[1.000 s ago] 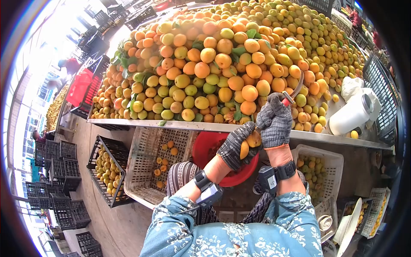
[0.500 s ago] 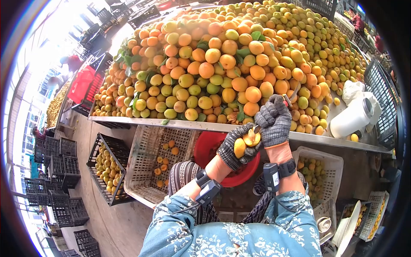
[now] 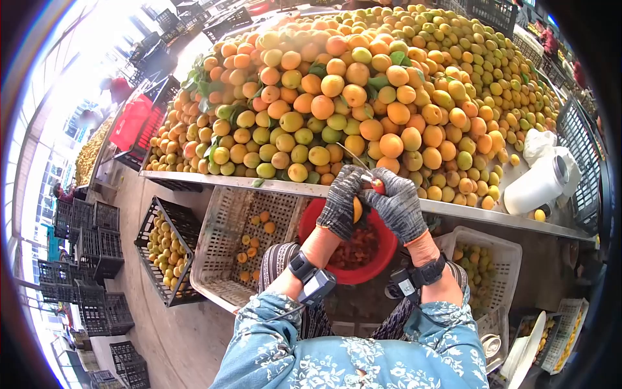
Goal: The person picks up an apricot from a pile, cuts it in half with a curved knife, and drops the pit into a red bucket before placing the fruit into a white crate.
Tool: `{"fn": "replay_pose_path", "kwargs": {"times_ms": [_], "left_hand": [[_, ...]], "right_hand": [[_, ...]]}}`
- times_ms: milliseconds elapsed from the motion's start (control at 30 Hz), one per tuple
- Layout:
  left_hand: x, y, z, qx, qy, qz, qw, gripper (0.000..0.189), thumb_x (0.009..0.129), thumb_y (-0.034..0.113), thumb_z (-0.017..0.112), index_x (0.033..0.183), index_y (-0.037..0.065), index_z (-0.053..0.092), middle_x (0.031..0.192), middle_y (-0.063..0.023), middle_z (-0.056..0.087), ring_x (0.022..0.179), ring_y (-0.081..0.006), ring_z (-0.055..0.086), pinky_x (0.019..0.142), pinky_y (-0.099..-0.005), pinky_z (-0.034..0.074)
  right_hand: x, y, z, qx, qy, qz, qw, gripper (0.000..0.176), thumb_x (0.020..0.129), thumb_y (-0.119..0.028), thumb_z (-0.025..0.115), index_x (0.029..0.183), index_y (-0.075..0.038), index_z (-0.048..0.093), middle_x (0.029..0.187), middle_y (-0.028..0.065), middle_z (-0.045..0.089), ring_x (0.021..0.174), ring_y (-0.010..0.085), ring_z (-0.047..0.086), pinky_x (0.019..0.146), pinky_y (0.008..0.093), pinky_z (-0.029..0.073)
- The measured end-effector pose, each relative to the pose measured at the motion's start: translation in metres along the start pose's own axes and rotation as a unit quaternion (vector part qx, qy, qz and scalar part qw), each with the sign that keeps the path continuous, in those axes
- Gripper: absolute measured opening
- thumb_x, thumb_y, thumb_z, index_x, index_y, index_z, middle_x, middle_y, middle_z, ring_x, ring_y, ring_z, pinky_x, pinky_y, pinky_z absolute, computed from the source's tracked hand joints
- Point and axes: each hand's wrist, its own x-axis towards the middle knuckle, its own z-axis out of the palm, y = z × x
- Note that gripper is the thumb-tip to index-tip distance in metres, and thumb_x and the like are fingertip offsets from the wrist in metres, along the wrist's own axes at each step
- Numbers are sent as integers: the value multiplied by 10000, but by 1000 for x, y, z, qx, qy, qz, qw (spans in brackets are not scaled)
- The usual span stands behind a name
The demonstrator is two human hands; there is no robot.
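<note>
My left hand (image 3: 341, 202), in a dark grey knit glove, is closed around an apricot; only an orange sliver of the apricot (image 3: 357, 209) shows between the gloves. Close against it, my right hand (image 3: 396, 202), gloved alike, grips a small knife by its red handle (image 3: 378, 186). The thin curved blade (image 3: 352, 155) points up and left over the left fingers. Both hands are above a red basin (image 3: 392, 254) holding brownish-red pieces, possibly pits. Just beyond them, a large heap of apricots (image 3: 322, 107) with some leaves covers the metal-edged table (image 3: 285, 190).
Left of the basin stands a white crate (image 3: 206, 259) with some cut apricots, beside a black crate (image 3: 183, 237) of whole ones. A white basket (image 3: 508, 259) of greenish fruit is at right. A white jug (image 3: 534, 188) lies on the table; black crates (image 3: 107, 318) stack at far left.
My hands have come together and shifted left. The knife has swung from pointing up-right to up-left. The opened apricot seen in my left hand is now mostly hidden.
</note>
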Motion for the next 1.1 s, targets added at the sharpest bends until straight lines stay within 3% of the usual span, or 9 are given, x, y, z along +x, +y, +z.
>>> {"fn": "replay_pose_path", "kwargs": {"times_ms": [100, 233, 300, 333, 633, 667, 767, 900, 1100], "left_hand": [[-1, 9, -3, -346, 23, -265, 900, 84, 928, 74, 477, 981, 68, 542, 883, -61, 573, 753, -146, 548, 672, -255, 471], [-2, 0, -22, -141, 3, -179, 974, 135, 945, 202, 506, 988, 83, 550, 859, -62, 582, 714, -142, 552, 596, -236, 466], [12, 22, -45, -562, -148, -337, 741, 241, 940, 325, 521, 985, 90, 551, 817, -66, 596, 687, -152, 569, 557, -233, 469], [11, 31, -40, -461, -6, -328, 824, 312, 927, 357, 535, 1059, 75, 552, 756, -142, 586, 408, -149, 465, 312, -223, 351], [-26, 51, -186, -264, 190, -288, 901, 170, 907, 203, 610, 996, 58, 605, 859, -55, 617, 697, -150, 605, 601, -235, 488], [-30, 21, -212, -95, 153, -224, 958, 153, 897, 195, 629, 958, 55, 616, 842, -43, 613, 736, -126, 587, 657, -237, 471], [-46, -1, -241, 399, 123, -282, 864, 241, 877, 141, 660, 1072, 5, 622, 883, -56, 640, 821, -114, 586, 749, -246, 484], [-16, 57, -177, 37, 179, -213, 960, 335, 851, 156, 693, 1141, 8, 611, 974, -55, 638, 848, -133, 583, 795, -260, 486], [46, 30, -54, -16, -12, -164, 986, 358, 816, 76, 710, 1155, 25, 609, 1030, -51, 640, 988, -155, 585, 850, -300, 507]], "right_hand": [[0, -5, -2, -30, -5, -65, 997, 157, 784, -123, 708, 869, -6, 646, 719, 26, 635, 670, 145, 611, 617, 284, 486], [0, -8, -16, 432, -4, 169, 886, 79, 762, -68, 633, 804, -1, 638, 668, 52, 605, 619, 80, 575, 531, 220, 426], [3, 12, -31, 476, -124, 205, 846, 101, 768, -89, 628, 808, 3, 639, 667, 23, 587, 587, 60, 539, 508, 204, 407], [9, -8, -37, 254, -163, 128, 945, 123, 763, -87, 644, 851, -2, 655, 646, -7, 567, 488, 60, 491, 441, 206, 375], [25, 44, -65, 318, 215, 134, 914, 113, 782, -76, 714, 889, -71, 678, 698, -26, 590, 553, 47, 505, 491, 197, 393], [24, 35, -72, 282, 214, 177, 918, 139, 777, -88, 722, 904, -57, 677, 715, -21, 602, 601, 70, 537, 559, 215, 434], [29, 47, -69, 151, 194, 172, 954, 176, 768, -107, 731, 924, -46, 675, 754, -11, 622, 665, 93, 573, 629, 233, 464], [30, 48, -52, -27, 178, 76, 981, 311, 766, -69, 736, 1061, -10, 654, 883, 21, 627, 762, 83, 547, 701, 235, 474], [38, 26, -54, 209, 188, 141, 949, 284, 759, -51, 730, 1023, 12, 648, 921, 45, 640, 787, 116, 590, 731, 254, 500]]}}
